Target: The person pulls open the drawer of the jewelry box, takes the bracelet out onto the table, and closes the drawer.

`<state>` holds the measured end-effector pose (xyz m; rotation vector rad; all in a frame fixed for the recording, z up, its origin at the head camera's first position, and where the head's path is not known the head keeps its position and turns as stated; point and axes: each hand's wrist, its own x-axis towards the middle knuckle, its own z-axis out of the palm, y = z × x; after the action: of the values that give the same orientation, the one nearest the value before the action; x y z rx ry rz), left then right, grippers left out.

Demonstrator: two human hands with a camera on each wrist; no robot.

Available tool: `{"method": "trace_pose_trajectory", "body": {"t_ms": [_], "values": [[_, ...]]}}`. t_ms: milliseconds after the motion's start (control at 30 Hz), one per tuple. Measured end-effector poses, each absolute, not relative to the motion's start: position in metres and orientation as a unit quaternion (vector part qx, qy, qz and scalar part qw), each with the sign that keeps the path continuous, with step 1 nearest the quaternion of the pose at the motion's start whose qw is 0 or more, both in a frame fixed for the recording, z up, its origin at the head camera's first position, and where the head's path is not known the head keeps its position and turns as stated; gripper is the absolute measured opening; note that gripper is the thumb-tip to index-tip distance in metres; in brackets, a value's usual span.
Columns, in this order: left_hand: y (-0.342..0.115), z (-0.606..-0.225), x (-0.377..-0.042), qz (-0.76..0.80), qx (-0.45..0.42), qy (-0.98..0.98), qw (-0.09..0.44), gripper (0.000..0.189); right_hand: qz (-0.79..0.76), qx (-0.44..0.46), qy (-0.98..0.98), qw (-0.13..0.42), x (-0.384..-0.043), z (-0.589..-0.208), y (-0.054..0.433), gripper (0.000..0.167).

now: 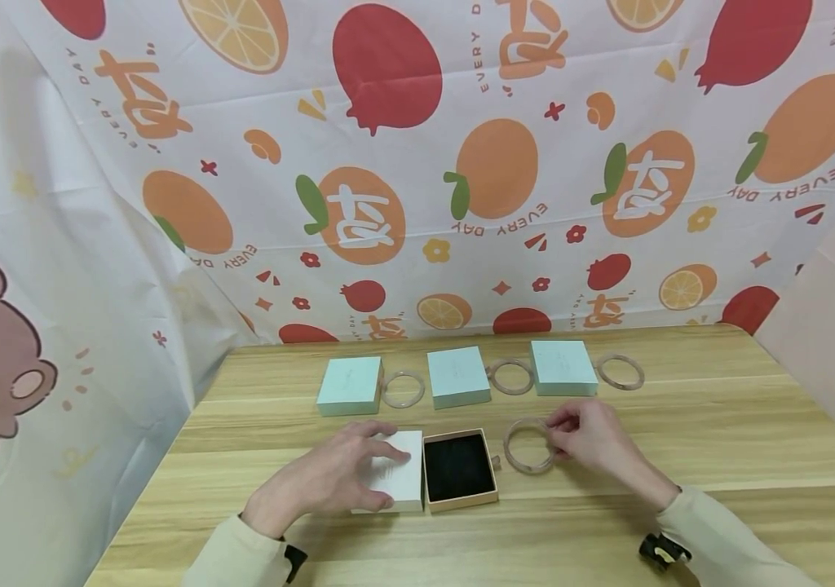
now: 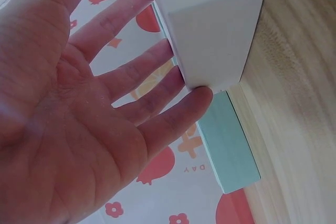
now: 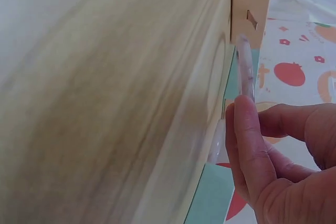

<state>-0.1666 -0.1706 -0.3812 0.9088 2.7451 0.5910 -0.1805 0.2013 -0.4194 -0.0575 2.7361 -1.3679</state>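
My left hand [image 1: 337, 469] rests with spread, nearly straight fingers on a white box lid [image 1: 408, 469]; in the left wrist view the fingertips touch the face of the white box [image 2: 215, 35]. Right beside it lies an open box tray [image 1: 464, 503] with a black padded inside and a small pull tab on its right side. My right hand [image 1: 594, 436] pinches a pale translucent bangle [image 1: 532, 470] by its right side, between thumb and fingers. In the right wrist view the bangle [image 3: 245, 72] stands edge-on, close to the tray's tabbed wall [image 3: 251, 3].
Along the back of the wooden table [image 1: 241, 424] stand three mint-green boxes, left [image 1: 350, 385], middle [image 1: 459, 375] and right [image 1: 563, 367]. A bangle lies to the right of each: left [image 1: 404, 406], middle [image 1: 513, 393], right [image 1: 623, 387]. A fruit-print cloth [image 1: 403, 244] hangs behind.
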Motion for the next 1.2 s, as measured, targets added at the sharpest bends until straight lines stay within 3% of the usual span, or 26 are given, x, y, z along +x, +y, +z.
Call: {"method": "trace_pose_trajectory", "body": {"t_ms": [1200], "values": [[-0.171, -0.384, -0.164, 0.203, 0.303, 0.927, 0.094, 0.049, -0.405, -0.045, 0.912, 0.041, -0.184, -0.431, 0.205, 0.004]]}}
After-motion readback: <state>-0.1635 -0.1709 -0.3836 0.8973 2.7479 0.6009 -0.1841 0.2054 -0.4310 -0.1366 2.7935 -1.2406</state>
